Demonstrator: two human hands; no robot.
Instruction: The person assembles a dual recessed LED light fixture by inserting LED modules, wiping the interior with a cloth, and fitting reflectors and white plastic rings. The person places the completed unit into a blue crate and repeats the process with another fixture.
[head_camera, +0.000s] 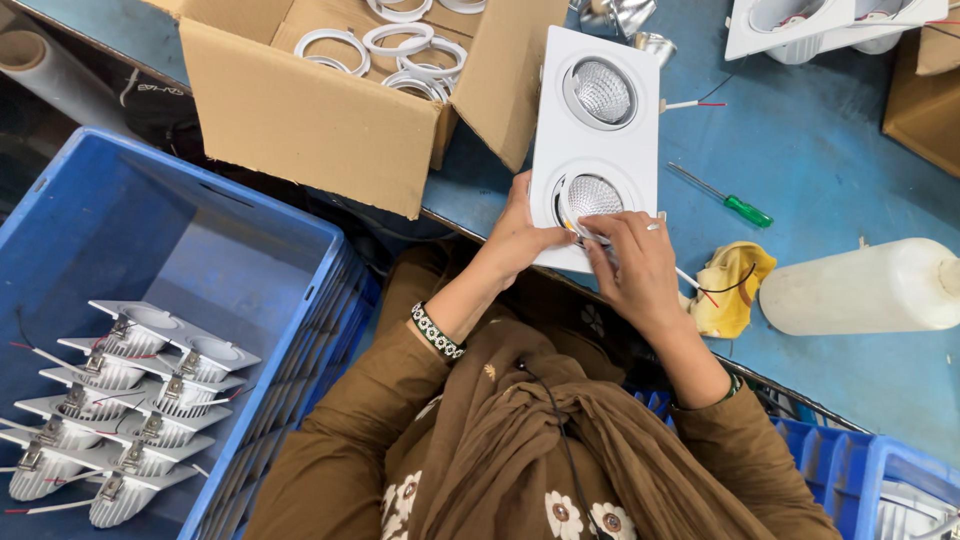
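Hands (585, 250) on lengthwise-upright twin downlight (597, 140)

A blue bench (830, 150) carries a cardboard box (310, 120), a white twin-lamp fitting (597, 140), a green screwdriver (725, 198), a yellow cloth (730, 285) and a white plastic bottle (865, 288) on its side.

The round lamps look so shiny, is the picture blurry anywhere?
Head view: even, bright light; the lamp reflectors glint; soft shadow under the screwdriver; both hands on the white fixture look sharp; straight edges bend near the corners.
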